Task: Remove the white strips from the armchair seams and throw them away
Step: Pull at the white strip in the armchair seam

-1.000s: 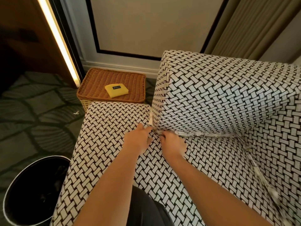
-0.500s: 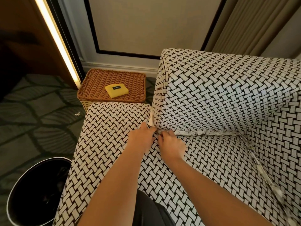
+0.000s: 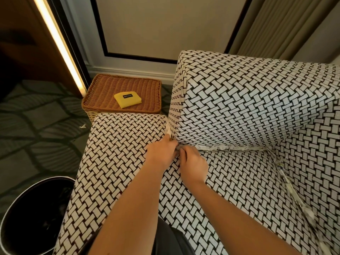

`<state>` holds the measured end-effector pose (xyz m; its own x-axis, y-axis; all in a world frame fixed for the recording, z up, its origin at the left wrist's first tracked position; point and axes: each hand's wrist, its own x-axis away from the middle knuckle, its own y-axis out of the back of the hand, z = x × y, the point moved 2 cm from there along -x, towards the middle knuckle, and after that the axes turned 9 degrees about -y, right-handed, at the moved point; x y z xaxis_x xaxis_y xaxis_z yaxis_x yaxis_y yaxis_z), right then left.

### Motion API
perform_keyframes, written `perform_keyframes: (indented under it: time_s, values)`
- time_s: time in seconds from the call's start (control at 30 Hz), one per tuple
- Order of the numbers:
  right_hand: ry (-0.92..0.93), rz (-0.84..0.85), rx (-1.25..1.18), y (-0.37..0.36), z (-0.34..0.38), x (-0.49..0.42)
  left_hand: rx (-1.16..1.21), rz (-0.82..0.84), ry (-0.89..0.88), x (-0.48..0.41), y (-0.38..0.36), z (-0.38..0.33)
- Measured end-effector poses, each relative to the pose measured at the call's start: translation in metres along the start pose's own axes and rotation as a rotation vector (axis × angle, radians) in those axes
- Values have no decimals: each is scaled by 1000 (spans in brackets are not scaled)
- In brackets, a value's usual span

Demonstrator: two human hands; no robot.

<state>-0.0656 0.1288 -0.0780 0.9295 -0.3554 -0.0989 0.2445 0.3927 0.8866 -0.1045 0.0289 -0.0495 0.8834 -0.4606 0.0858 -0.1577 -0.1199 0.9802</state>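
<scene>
Both our hands meet at the front corner of the seat, where the armrest joins the cushion. Our left hand (image 3: 161,153) lies knuckles up with its fingertips pushed toward the crease, and our right hand (image 3: 193,161) sits just beside it at its 3 o'clock, fingers curled in on the near end of the white crumpled strip (image 3: 220,148); whether the left one also pinches it we cannot tell, since the fingertips are hidden.

Going left to right: a round black waste bin (image 3: 27,218) stands on the dark leaf-patterned carpet (image 3: 36,135) at 8 o'clock from our hands. A small white scrap (image 3: 82,126) lies on the carpet at 10 o'clock. A square brown wicker basket (image 3: 110,89) stands at 11 o'clock, with a flat yellow pouch (image 3: 127,99) on its lid. The black-and-white woven-pattern armchair (image 3: 257,107) fills the right half. The strip runs from our right hand along the seam toward 3 o'clock, and a second white strip (image 3: 287,181) follows the far seam down toward 5 o'clock. Another pale bit (image 3: 167,130) shows in the crease at 12 o'clock.
</scene>
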Motion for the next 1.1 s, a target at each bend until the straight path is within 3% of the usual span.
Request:
perform_keyframes:
  time_s: [0.27, 0.5, 0.63, 0.83, 0.97, 1.1]
  values:
    - [-85, 10, -136, 1, -6, -4, -26, -104, -72, -8, -5, 3]
    - [-90, 86, -384, 5, -9, -3, 390, -141, 26, 16, 1, 15]
    - [-217, 321, -756, 13, 1, 15, 725, -110, 146, 36, 2, 18]
    - [-562, 813, -1031, 6, 45, 47, 870, -102, 188, 71, 0, 24]
    - [-582, 746, -973, -6, 71, 44, 889, -266, 255, 82, -3, 39]
    - [-595, 724, -1042, -20, 103, 20, 835, -571, 485, 93, -4, 69]
